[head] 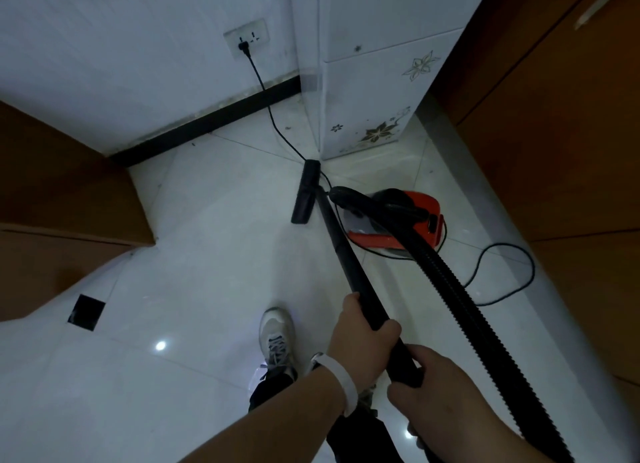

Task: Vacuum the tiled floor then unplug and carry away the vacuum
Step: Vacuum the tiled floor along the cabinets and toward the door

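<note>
Vacuum canister (pixel 398 220), red and black, sits on the tiled floor (pixel 207 254) just beside the foot of a white cabinet (pixel 374 99) with flower decals. Its black ribbed hose (pixel 467 306) runs from the canister top back toward me, passing to the right of my hands.

Wand (pixel 346 254): black, rigid, slanting down and away from me to the floor head (pixel 306 192). The head lies on the tile, close to the cabinet corner and to the left of the canister.

My left hand (pixel 363 334): wrapped around the wand, thumb on one side, fingers (pixel 388 327) curled over the other. White wristband (pixel 341 379) on that wrist.

My right hand (pixel 440 386): closed around the wand's near end, just behind the left hand. Its fingertips are mostly hidden under the wand.

Power cord (pixel 273 116): black, plug (pixel 244 47) seated in the wall socket (pixel 258 38). It drops down the wall, crosses the black baseboard (pixel 207 123) and reaches the floor by the floor head. A second stretch of cord loops on the tile to the right of the canister.

Other: my grey-white shoe (pixel 277 338) is on the tile below the left hand. Brown wooden panels stand at far left (pixel 52 185) and right (pixel 554 133). A small black square (pixel 86 312) is set in the floor at lower left.
</note>
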{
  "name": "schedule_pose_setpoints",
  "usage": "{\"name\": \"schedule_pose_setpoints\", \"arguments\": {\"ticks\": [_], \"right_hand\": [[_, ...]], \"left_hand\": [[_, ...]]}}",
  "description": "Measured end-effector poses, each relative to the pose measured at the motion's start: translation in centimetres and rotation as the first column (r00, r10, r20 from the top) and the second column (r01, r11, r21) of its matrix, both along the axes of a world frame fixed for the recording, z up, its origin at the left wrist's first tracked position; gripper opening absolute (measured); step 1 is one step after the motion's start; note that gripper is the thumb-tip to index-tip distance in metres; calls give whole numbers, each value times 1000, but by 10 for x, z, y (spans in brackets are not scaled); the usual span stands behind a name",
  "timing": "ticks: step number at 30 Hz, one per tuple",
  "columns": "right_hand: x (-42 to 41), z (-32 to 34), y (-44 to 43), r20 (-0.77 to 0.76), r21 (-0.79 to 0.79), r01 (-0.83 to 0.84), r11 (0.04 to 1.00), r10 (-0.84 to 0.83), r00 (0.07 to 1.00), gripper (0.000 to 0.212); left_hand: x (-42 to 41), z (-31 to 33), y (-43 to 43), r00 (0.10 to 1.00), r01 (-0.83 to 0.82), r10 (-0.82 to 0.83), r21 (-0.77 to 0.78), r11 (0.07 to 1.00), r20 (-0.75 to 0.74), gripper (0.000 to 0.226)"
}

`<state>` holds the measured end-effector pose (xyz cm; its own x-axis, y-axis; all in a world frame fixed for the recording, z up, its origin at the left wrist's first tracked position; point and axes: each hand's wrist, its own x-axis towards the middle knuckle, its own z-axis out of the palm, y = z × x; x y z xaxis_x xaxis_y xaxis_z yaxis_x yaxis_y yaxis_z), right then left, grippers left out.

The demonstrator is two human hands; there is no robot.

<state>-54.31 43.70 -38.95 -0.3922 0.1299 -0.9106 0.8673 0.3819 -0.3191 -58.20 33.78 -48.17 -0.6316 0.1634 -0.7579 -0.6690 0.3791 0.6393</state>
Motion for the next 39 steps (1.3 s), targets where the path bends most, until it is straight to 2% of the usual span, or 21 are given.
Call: {"name": "schedule_pose_setpoints", "arguments": {"ticks": [3,8,15,22,25,28,33,39], "right_hand": [[-8,-3,-10,-7,-39,-72,997,72,997,28],[-31,-14,-35,-33,-55,-103,993,101,994,19],[-66,-28,-64,-93,-19,-18,1000,16,996,16],[-100,-34,-78,-134,-7,100,995,-100,986,15],[-115,-38,-83,-144,-3,98,995,-97,985,14],[-129,-41,-91,-137,-29,102,994,-105,985,14],[-148,-40,-105,-104,-77,28,997,-36,994,19],[-172,-34,-124,-75,-122,-142,982,133,988,22]], "left_hand": [[-4,-4,-17,997,-82,82,-6,997,-10,42],[-25,-14,-44,984,-178,177,5,984,18,53],[-70,-21,-65,997,-74,75,23,997,-23,64],[-114,-28,-71,999,10,-8,44,999,-43,62],[-131,-31,-76,999,13,-10,56,998,-44,53],[-141,-35,-85,999,-19,21,46,999,-46,56],[-150,-38,-109,993,-111,112,26,994,-34,66],[-152,-31,-140,962,-273,274,50,961,-11,56]]}}
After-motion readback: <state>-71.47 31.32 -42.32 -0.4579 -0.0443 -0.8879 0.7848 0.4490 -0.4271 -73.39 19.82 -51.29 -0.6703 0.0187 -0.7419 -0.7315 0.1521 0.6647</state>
